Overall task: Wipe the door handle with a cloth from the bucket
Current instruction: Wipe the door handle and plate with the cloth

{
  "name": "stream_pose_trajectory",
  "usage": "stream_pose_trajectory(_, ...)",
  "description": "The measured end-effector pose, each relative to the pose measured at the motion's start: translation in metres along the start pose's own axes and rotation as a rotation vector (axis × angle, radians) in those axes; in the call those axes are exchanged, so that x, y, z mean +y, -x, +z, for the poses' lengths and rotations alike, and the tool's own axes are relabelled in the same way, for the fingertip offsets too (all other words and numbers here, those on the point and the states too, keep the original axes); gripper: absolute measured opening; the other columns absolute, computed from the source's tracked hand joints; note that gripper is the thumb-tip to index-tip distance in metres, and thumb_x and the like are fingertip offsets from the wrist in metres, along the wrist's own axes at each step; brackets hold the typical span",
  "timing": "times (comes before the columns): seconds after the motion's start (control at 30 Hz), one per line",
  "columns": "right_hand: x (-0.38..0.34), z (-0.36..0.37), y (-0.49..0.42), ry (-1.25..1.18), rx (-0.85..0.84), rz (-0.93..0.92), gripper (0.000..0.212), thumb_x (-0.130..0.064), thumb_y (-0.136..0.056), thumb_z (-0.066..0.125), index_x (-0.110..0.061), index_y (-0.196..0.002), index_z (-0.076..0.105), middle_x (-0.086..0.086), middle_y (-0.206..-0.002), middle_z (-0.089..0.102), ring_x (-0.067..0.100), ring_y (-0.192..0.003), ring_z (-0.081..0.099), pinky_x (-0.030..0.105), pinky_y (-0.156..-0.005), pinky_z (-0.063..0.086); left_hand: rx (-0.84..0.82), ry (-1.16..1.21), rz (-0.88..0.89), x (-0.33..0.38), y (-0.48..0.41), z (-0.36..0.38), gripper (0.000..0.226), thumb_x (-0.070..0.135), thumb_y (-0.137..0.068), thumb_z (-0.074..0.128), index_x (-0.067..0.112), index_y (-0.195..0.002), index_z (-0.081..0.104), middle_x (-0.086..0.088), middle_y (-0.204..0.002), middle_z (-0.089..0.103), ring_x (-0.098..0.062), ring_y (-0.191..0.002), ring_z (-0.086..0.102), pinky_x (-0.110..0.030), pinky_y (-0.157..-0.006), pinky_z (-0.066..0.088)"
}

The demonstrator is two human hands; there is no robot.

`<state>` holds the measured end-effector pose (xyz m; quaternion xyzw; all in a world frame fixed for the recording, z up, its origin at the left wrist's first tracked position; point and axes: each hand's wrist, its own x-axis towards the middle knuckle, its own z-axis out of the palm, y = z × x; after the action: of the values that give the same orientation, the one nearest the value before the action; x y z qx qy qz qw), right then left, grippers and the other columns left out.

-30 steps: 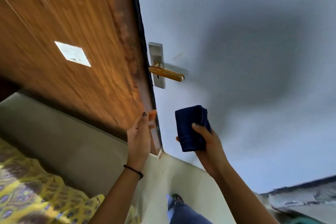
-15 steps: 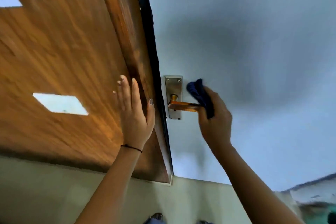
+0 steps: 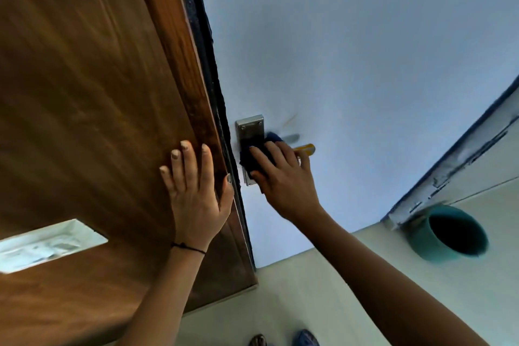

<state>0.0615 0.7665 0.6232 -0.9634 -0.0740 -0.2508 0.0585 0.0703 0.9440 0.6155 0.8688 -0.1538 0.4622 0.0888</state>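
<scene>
Both hands are up at the door. Seen from the head camera, the left hand (image 3: 196, 194) lies flat and spread, grasping nothing, palm pressed on the brown wooden door (image 3: 92, 109) close to its edge, with a thin black wrist band (image 3: 187, 247) just below it. Right of that edge, across the dark door seal, the right hand (image 3: 283, 177) closes around a dark blue cloth (image 3: 252, 159) and presses it against the door handle (image 3: 304, 148). Only the yellowish tip of the lever sticks out past the fingers (image 3: 259, 156); the rest is under the cloth and hand. The cloth also covers the lower part of the steel handle plate (image 3: 250, 129), whose upper end with two screws shows above the knuckles. The plate is mounted on a pale blue-white surface (image 3: 365, 64). Well to the lower right of the handle, a teal bucket (image 3: 446, 233) stands on the pale floor (image 3: 323, 289) beside a white frame, its dark inside hiding any contents.
</scene>
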Motion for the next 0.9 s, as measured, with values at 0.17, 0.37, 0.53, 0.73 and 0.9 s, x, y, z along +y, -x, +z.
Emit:
stream_pose_trajectory(0.17, -0.004, 0.005, -0.006, -0.062, 0.055, 0.085, 0.034, -0.035, -0.094, 0.047, -0.023, -0.125, 0.056, 0.004, -0.120, 0.061, 0.029, -0.116, 0.053, 0.040, -0.093, 0.030, -0.005, -0.063, 0.022, -0.002, 0.000, 0.005, 0.076, 0.043, -0.093, 0.037, 0.020, -0.152, -0.004, -0.001, -0.158, -0.022, -0.019, -0.146, -0.018, -0.040, -0.118, -0.014)
stream_pose_trajectory(0.37, -0.006, 0.004, -0.009, -0.034, 0.011, 0.039, 0.033, -0.041, -0.093, 0.045, -0.027, -0.122, 0.057, 0.001, -0.122, 0.061, 0.026, -0.117, 0.054, 0.042, -0.097, 0.030, 0.042, -0.099, 0.043, -0.004, 0.001, 0.011, 0.079, 0.042, -0.090, 0.042, 0.019, -0.153, -0.001, -0.003, -0.159, -0.018, -0.021, -0.147, -0.017, -0.041, -0.118, -0.013)
stream_pose_trajectory(0.53, 0.014, 0.000, -0.006, -0.115, 0.000, 0.142, 0.038, -0.040, -0.095, 0.036, -0.028, -0.125, 0.054, -0.001, -0.117, 0.060, 0.025, -0.115, 0.053, 0.042, -0.104, 0.019, 0.042, -0.115, 0.044, -0.002, 0.001, 0.013, 0.079, 0.043, -0.091, 0.041, 0.018, -0.153, -0.001, -0.004, -0.159, -0.018, -0.023, -0.146, -0.017, -0.042, -0.118, -0.012)
stream_pose_trajectory(0.73, -0.010, 0.007, -0.006, -0.094, 0.014, 0.020, 0.038, -0.036, -0.095, 0.046, -0.020, -0.130, 0.051, 0.006, -0.125, 0.059, 0.028, -0.118, 0.052, 0.042, -0.107, 0.027, 0.053, -0.117, 0.049, -0.003, 0.001, 0.013, 0.075, 0.042, -0.093, 0.038, 0.017, -0.153, 0.000, -0.004, -0.159, -0.018, -0.023, -0.147, -0.016, -0.043, -0.118, -0.012)
stream_pose_trajectory(0.9, 0.022, 0.004, -0.011, -0.018, -0.065, -0.073, 0.048, -0.044, -0.087, 0.049, -0.018, -0.127, 0.051, 0.001, -0.115, 0.064, 0.025, -0.108, 0.061, 0.044, -0.107, 0.020, 0.067, -0.098, 0.048, -0.003, 0.001, 0.014, 0.076, 0.041, -0.093, 0.040, 0.017, -0.153, 0.000, -0.002, -0.159, -0.019, -0.021, -0.146, -0.018, -0.042, -0.118, -0.012)
